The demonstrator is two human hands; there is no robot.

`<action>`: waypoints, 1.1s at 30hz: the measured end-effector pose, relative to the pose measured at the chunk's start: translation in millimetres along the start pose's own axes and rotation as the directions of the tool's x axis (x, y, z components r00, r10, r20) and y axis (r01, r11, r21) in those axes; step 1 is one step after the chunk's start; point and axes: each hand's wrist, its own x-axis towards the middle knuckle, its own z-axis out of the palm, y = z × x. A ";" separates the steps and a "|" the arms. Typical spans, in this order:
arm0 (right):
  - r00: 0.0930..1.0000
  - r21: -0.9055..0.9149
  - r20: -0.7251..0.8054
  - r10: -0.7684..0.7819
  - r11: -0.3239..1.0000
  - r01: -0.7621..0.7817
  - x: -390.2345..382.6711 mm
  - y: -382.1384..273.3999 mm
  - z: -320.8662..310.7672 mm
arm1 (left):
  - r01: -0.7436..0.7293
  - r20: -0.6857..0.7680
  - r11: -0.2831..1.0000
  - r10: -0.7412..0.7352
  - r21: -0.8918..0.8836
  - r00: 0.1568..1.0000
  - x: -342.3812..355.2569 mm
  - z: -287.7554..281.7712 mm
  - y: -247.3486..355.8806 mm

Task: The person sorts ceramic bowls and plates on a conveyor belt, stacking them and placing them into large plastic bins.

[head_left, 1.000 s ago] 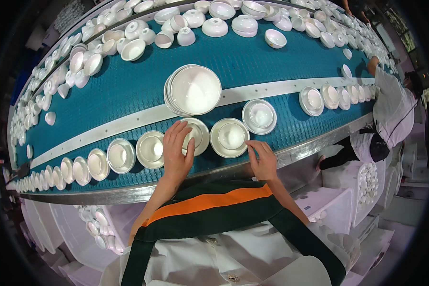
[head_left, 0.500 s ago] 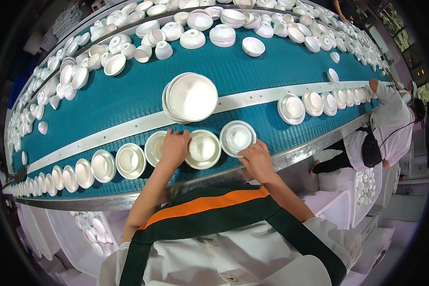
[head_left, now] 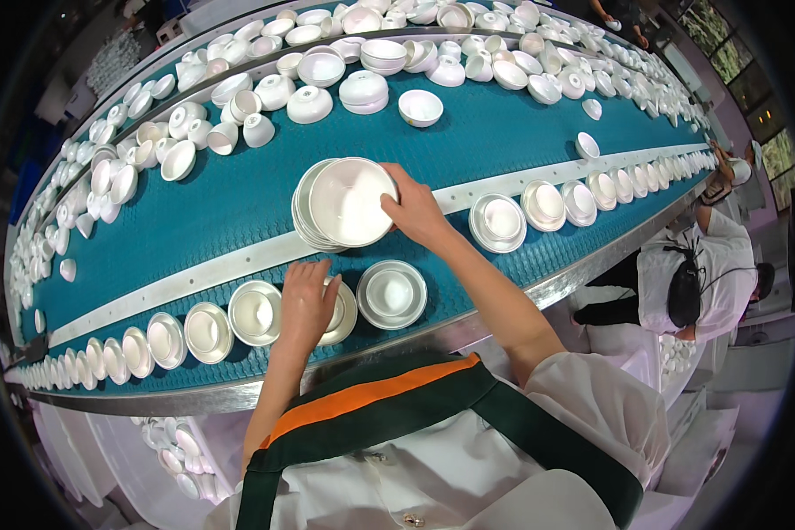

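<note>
A stack of large white bowls (head_left: 348, 205) stands tilted beside the pale rail, its open tops facing me. My right hand (head_left: 409, 205) is closed on the right rim of the front bowl, thumb inside and fingers behind. My left hand (head_left: 306, 305) hovers over the near belt lane with thumb and fingers apart, nothing seen in it. It partly covers a small bowl nested in a wider dish (head_left: 343, 325). Just right of that is another nested bowl and dish (head_left: 392, 295).
A blue-green belt (head_left: 230, 205) runs across, divided by a pale rail (head_left: 212, 284). Nested bowls and dishes (head_left: 210, 333) line the near lane on both sides. Loose white bowls (head_left: 310, 104) crowd the far side. A metal edge (head_left: 539, 289) borders the belt. Another person (head_left: 693, 283) stands at right.
My right hand has left a nested dish and reached up to the bowl stack, taking its rim. The nested sets have shifted left in view. My left hand is slightly lower and further left.
</note>
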 end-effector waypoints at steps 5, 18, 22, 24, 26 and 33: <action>1.000 -0.211 0.011 -0.013 0.977 0.015 -34.6 29.1 -87.4 | 0.088 0.046 0.992 -0.084 -0.095 0.995 -8.2 32.8 6.8; 0.936 -0.594 0.139 -0.323 0.729 0.340 -14.3 111.4 -123.7 | 0.149 0.204 0.978 -0.177 0.147 0.963 66.0 134.2 70.2; 0.966 -0.651 0.258 0.005 0.740 0.171 -16.6 147.6 -157.1 | 0.128 0.258 0.983 -0.158 0.130 0.953 61.9 143.6 68.0; 0.967 -0.579 0.250 0.037 0.807 0.119 -34.4 148.5 -163.7 | 0.150 0.346 0.978 -0.192 0.144 0.919 61.2 137.1 77.2; 0.969 -0.536 0.246 0.008 0.834 0.129 -35.9 150.8 -175.8 | 0.120 0.339 0.982 -0.164 0.147 0.927 61.8 137.5 84.3; 0.984 -0.711 0.179 -0.004 0.691 0.132 -19.2 187.7 -247.0 | -0.122 0.089 0.992 0.117 0.044 0.989 95.9 161.1 143.0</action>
